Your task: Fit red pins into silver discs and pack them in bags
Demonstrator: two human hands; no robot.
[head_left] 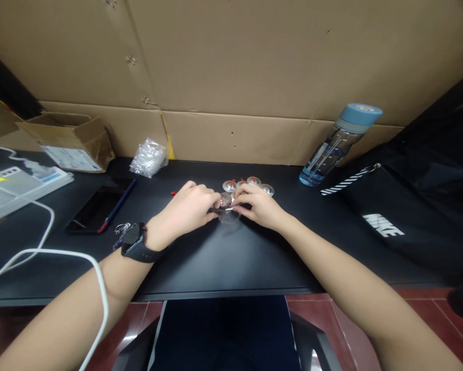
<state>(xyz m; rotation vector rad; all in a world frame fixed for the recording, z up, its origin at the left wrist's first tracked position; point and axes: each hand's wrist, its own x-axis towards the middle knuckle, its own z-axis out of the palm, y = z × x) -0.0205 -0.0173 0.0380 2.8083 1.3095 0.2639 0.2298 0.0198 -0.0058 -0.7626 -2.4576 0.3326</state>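
Observation:
At the middle of the black desk, my left hand (195, 206) and my right hand (258, 203) meet with fingers pinched on a small clear plastic bag (229, 216). A shiny round metal piece, like a finger cymbal (225, 200), shows at the bag's top between the hands; whether it is inside the bag I cannot tell. Just behind the fingers lie several more silver finger cymbals (253, 181) with red cords. A bit of red cord (173, 194) sticks out beyond my left hand. A black watch (134, 242) is on my left wrist.
Left on the desk (231, 273) are a phone (102, 205), keys (122, 228), a power strip (26, 185), an opened cardboard box (67, 139) and crumpled clear plastic (149, 157). A white cable (100, 278) crosses over my left forearm. Rightward stand a water bottle (337, 147) and a black bag (417, 206).

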